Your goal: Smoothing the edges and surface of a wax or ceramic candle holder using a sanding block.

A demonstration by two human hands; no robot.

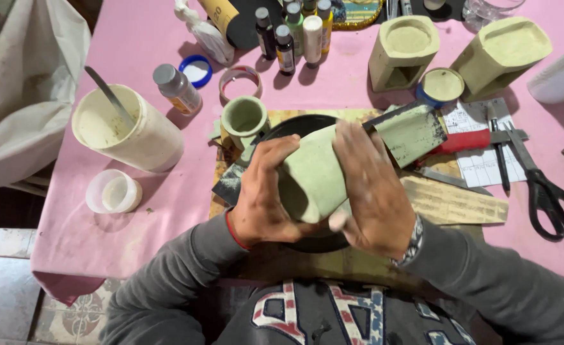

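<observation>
Fingers of left hand (pixel 263 191) and right hand (pixel 375 191) clenched round pale green pot (pixel 311 176), tilted on its side above black dish (pixel 295 126) near tabletop (pixel 135 38) edge, probably for working its surface, scissors (pixel 544 185) well apart.

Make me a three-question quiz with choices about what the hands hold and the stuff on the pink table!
1. Where are the scissors? A on the right B on the left C on the floor
2. What colour is the pot in the hands? A red B pale green C blue
3. The big white tub has: A a lid on B a tool standing in it C nothing inside

Answers: 1 A, they lie near the table's right edge. 2 B, the left hand and right hand grip a greenish pot. 3 B, a metal handle sticks out.
</observation>
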